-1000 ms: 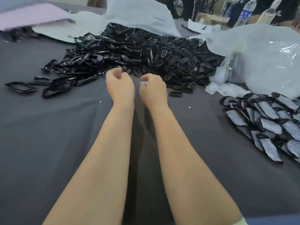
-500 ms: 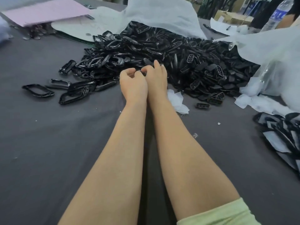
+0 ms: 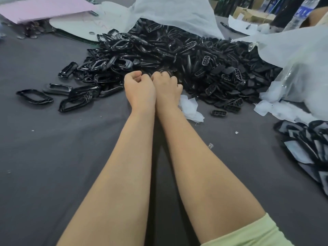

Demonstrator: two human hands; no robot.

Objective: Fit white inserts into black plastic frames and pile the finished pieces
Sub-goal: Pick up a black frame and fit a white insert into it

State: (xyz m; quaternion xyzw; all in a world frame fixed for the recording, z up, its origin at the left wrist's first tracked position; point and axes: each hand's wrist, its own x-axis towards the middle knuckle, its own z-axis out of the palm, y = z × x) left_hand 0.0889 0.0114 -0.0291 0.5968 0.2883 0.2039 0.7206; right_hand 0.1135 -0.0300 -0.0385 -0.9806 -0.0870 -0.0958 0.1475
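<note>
Finished pieces lie fanned at the near right of the grey table. Beyond them the left hand and right hand, apart a second ago, now touch at the edge of the black frames. Both are curled, their hold impossible to tell, and probably starting a fresh piece. Behind, frames spill from an open white bag; the clear bag hides its contents.

Curled hands hide whatever they hold; finished pile cut off right.
</note>
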